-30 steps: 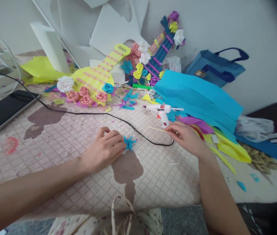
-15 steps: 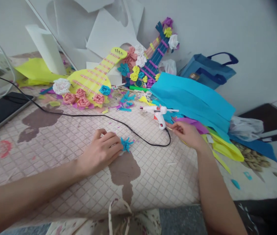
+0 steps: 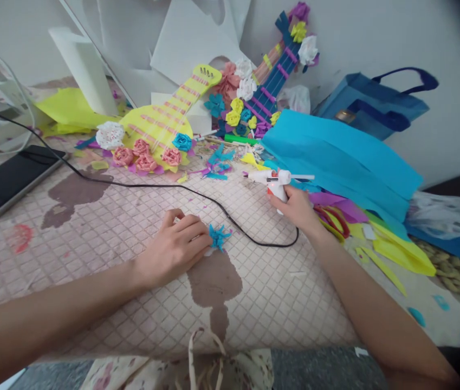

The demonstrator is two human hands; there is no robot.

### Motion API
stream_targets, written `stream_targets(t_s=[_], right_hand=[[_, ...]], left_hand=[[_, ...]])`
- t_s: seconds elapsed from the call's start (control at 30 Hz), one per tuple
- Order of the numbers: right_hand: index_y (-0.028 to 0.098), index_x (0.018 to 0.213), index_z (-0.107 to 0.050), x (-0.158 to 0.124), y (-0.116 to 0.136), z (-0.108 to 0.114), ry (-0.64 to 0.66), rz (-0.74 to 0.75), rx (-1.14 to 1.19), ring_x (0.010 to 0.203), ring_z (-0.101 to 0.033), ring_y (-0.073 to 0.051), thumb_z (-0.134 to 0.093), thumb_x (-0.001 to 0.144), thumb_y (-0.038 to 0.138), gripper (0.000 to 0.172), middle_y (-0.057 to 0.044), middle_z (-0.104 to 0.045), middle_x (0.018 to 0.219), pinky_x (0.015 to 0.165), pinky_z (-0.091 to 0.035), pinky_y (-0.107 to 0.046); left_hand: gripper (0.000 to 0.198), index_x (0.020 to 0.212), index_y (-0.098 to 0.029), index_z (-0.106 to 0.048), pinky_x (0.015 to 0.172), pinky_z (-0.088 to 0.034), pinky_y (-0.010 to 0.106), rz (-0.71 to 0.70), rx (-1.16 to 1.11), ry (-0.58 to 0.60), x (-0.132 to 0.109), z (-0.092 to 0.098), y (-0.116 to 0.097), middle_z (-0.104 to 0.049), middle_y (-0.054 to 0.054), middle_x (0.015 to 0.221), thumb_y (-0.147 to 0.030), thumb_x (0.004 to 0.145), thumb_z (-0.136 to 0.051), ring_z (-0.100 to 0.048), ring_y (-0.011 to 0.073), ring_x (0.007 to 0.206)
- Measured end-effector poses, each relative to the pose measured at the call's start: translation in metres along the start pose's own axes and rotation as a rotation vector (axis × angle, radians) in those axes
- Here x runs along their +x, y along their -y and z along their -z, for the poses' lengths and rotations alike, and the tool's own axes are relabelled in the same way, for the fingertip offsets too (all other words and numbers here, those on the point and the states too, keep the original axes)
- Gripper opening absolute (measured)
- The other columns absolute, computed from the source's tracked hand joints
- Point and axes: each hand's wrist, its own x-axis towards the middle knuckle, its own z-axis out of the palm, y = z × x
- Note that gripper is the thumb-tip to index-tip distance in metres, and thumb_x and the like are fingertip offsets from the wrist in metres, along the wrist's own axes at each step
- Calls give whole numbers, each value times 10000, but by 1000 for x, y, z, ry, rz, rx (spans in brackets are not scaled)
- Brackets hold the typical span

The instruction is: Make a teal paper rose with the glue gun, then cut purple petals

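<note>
My left hand (image 3: 181, 238) rests on the table with its fingers curled round the near side of a small blue paper flower (image 3: 219, 237), whose cut petals stick out past the fingertips. The exact grip is hidden behind the fingers. Farther right, my right hand (image 3: 295, 208) is closed on the handle of a white hot glue gun (image 3: 278, 187). The gun's dark nozzle points left, and a glue stick (image 3: 305, 177) juts from its back. A black cord (image 3: 233, 222) loops from under that hand across the table to the left.
A yellow paper guitar (image 3: 156, 130) with paper roses and a blue paper guitar (image 3: 272, 86) lean at the back. Blue paper (image 3: 335, 151) and yellow strips (image 3: 408, 254) lie to the right. A phone (image 3: 10, 181) lies at left, with paper scraps (image 3: 217, 162) mid-table.
My right hand has moved up from beside the glue gun's handle and closed round it. My left hand stays with the blue flower. The whole view has shifted slightly.
</note>
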Motion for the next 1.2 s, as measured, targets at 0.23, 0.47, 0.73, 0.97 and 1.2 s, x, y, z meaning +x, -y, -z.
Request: stream_targets(t_s=[0.23, 0.47, 0.73, 0.97, 1.2], right_hand=[[204, 702, -617, -28, 5, 27, 180, -103, 350, 550, -548, -182, -628, 737, 502, 300, -41, -619, 625, 469, -395, -287], [197, 928, -671, -43, 13, 41, 628, 225, 281, 657, -598, -177, -618, 772, 468, 316, -21, -673, 789, 537, -466, -262], [192, 880, -671, -51, 34, 37, 606, 316, 227, 553, -556, -135, -573, 822, 450, 283, 6, -634, 646, 466, -404, -220], [188, 899, -634, -54, 46, 34, 589, 334, 210, 577, -563, -127, -561, 838, 363, 199, 14, -639, 681, 487, -404, -211], [188, 828, -600, -57, 45, 30, 601, 374, 198, 560, -519, -110, -547, 858, 341, 164, 25, -601, 654, 496, -365, -222]], left_hand=[[113, 892, -188, -602, 820, -311, 403, -5, -15, 1, 1, 1, 0, -649, 27, 866, -158, 913, -495, -548, 184, 843], [98, 873, -187, -604, 829, -307, 397, 25, -31, 17, 1, 0, 2, -645, 24, 853, -206, 914, -517, -538, 189, 841], [94, 876, -202, -607, 824, -294, 389, 51, -58, 29, 3, 0, 2, -645, 16, 853, -242, 913, -530, -537, 188, 842], [108, 867, -204, -605, 823, -291, 387, 91, -82, 42, 2, -2, 3, -633, 12, 840, -262, 916, -527, -522, 188, 845], [87, 866, -209, -596, 821, -287, 376, 121, -151, 42, 2, -2, 4, -634, 0, 857, -262, 909, -543, -522, 176, 849]])
